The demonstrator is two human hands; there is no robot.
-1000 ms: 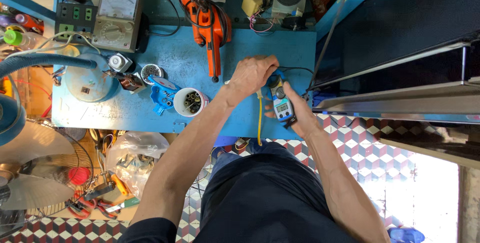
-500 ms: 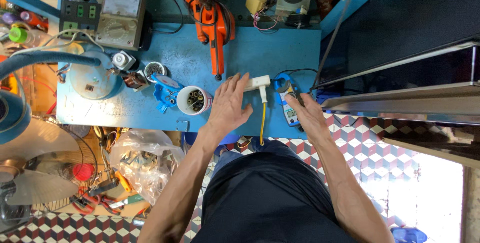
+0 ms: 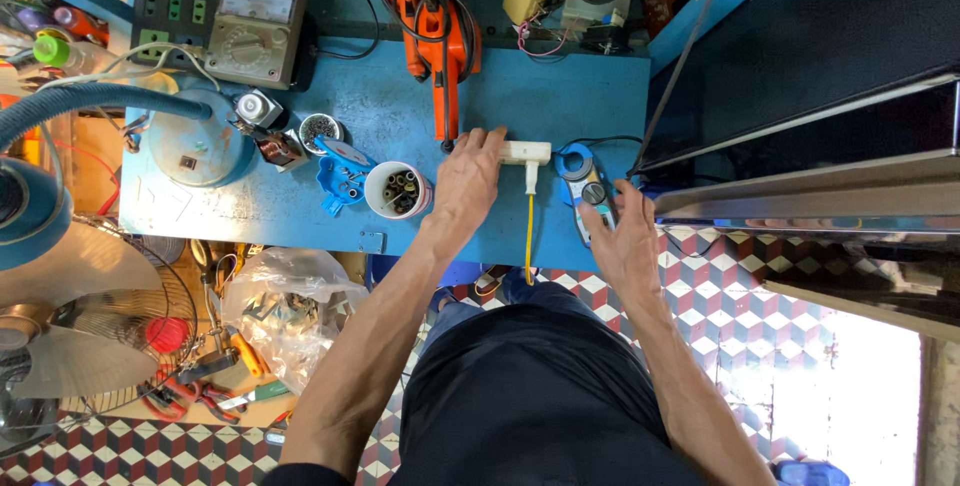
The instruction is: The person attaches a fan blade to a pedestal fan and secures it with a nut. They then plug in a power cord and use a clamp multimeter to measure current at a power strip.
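My left hand (image 3: 465,184) lies flat on the blue bench (image 3: 300,206), its fingertips touching the left end of a white socket block (image 3: 526,153). A white plug with a yellow cord (image 3: 529,231) sits in the block, and the cord runs down over the bench's front edge. My right hand (image 3: 626,242) has its fingers spread at the bench's right front corner. It rests against a blue clamp meter (image 3: 584,178) without gripping it.
An orange power drill (image 3: 436,31) lies at the back centre. A white cup of small parts (image 3: 397,191) and a blue parts tray (image 3: 342,174) sit left of my left hand. An analog meter (image 3: 252,24) stands back left. A fan (image 3: 70,316) is at lower left.
Both hands let go of the meter and the plug. My left hand moved left, flattened on the bench, then slid up to touch the socket block. My right hand drew back toward the bench's edge.
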